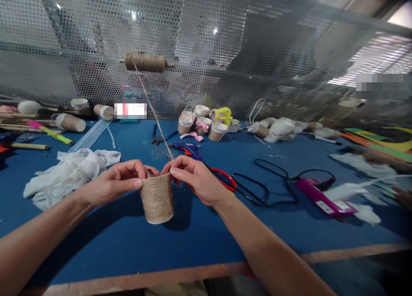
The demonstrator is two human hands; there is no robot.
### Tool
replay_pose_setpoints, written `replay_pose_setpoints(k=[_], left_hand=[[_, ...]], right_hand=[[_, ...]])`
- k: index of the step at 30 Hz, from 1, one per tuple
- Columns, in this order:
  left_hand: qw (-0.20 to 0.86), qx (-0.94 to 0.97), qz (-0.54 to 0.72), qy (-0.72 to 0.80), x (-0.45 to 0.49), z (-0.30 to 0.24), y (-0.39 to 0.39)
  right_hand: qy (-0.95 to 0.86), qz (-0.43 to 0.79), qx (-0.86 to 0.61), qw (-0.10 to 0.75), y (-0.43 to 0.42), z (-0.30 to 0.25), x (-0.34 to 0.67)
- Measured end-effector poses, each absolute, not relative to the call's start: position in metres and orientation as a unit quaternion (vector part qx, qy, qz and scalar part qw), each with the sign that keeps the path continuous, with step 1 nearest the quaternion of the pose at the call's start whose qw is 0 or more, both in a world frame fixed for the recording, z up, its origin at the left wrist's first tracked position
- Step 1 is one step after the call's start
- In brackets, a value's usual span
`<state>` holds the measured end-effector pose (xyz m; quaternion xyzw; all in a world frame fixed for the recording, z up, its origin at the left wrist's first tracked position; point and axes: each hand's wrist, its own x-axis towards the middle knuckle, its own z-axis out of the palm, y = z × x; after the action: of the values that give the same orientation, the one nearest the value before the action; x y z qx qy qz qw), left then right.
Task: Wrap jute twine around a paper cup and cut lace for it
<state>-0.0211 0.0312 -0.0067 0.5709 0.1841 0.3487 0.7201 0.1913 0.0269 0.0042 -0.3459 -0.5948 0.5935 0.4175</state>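
Observation:
Above the front of the blue table, a small cup wrapped in brown twine [157, 199] is held between both hands, its white base edge showing below. My left hand [120, 180] pinches the cup's rim on the left side. On the right, my right hand [193, 176] is closed at the upper rim, where the twine strand [152, 107] comes down taut. That strand runs from a twine spool [144, 62] on a rod at the mesh screen. Just behind my right hand lies a blue glue gun [189, 149], partly covered by the fingers.
White lace fabric [71, 173] lies heaped at left, beside pale glue sticks [92, 135]. Several finished cups [217, 131] stand at the back. Red-handled scissors [225, 176], black cable [265, 188] and a purple power strip [325, 199] lie at right. A mesh screen [206, 43] bounds the table.

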Motion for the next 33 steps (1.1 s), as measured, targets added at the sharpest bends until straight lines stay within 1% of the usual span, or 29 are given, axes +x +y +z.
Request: replay_pose_setpoints(k=[4, 10, 13, 15, 21, 28, 33], left_hand=[[0.729, 0.565, 0.345, 0.175, -0.021, -0.007, 0.032], [0.733, 0.555, 0.351, 0.181, -0.019, -0.006, 0.031], [0.721, 0.562, 0.355, 0.197, -0.020, -0.007, 0.032], [0.705, 0.575, 0.355, 0.213, -0.021, -0.008, 0.034], [0.627, 0.659, 0.325, 0.259, -0.024, -0.007, 0.038], [0.442, 0.762, 0.349, 0.319, -0.015, -0.008, 0.032], [0.371, 0.790, 0.367, 0.322, -0.008, -0.006, 0.028]], right_hand=[[-0.601, 0.589, -0.339, 0.421, 0.026, 0.004, 0.192], [-0.606, 0.601, -0.335, 0.400, 0.026, 0.003, 0.191], [-0.602, 0.606, -0.334, 0.398, 0.025, 0.004, 0.192], [-0.613, 0.590, -0.343, 0.400, 0.025, 0.006, 0.193], [-0.685, 0.487, -0.383, 0.383, 0.023, 0.010, 0.194], [-0.762, 0.361, -0.410, 0.347, 0.016, 0.008, 0.184], [-0.789, 0.315, -0.414, 0.326, 0.012, 0.010, 0.179]])
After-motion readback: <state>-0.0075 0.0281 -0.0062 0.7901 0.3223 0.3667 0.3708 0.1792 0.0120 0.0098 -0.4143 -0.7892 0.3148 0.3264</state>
